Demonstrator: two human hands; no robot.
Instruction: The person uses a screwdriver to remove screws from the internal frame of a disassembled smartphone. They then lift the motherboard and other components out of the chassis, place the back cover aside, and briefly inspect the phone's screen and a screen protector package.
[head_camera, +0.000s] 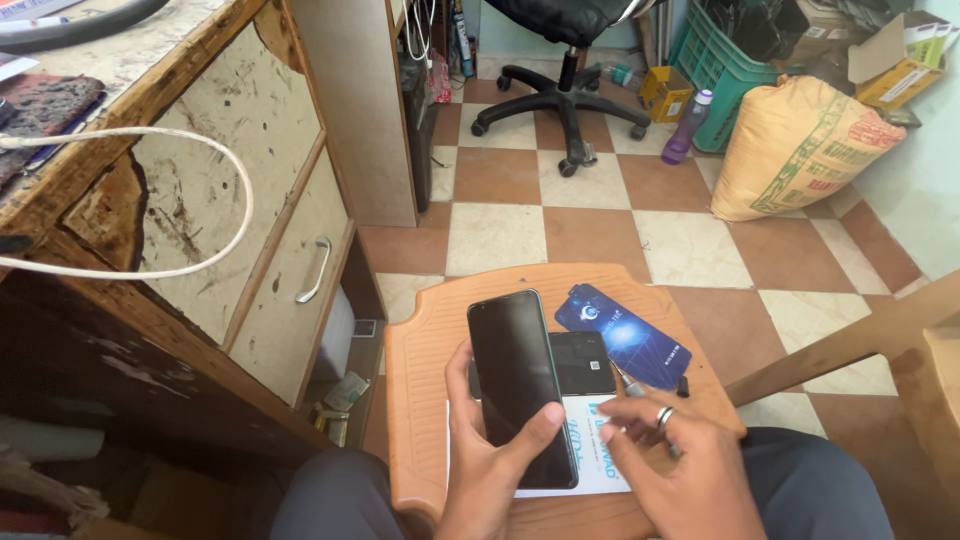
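Observation:
My left hand grips a black smartphone, screen dark and facing up, thumb on its right edge. It hovers over an orange plastic stool top. My right hand, with a ring on one finger, rests beside the phone on a white packet, fingers curled loosely and holding nothing I can see. Under the phone lies a flat black rectangular piece. A blue printed card package lies at the stool's far right, with a small black bit next to it.
A worn wooden desk with a drawer and a looping white cable stands left. On the checkered floor are a black office chair, a purple bottle, a tan sack, a green crate and boxes. A wooden chair arm sits right.

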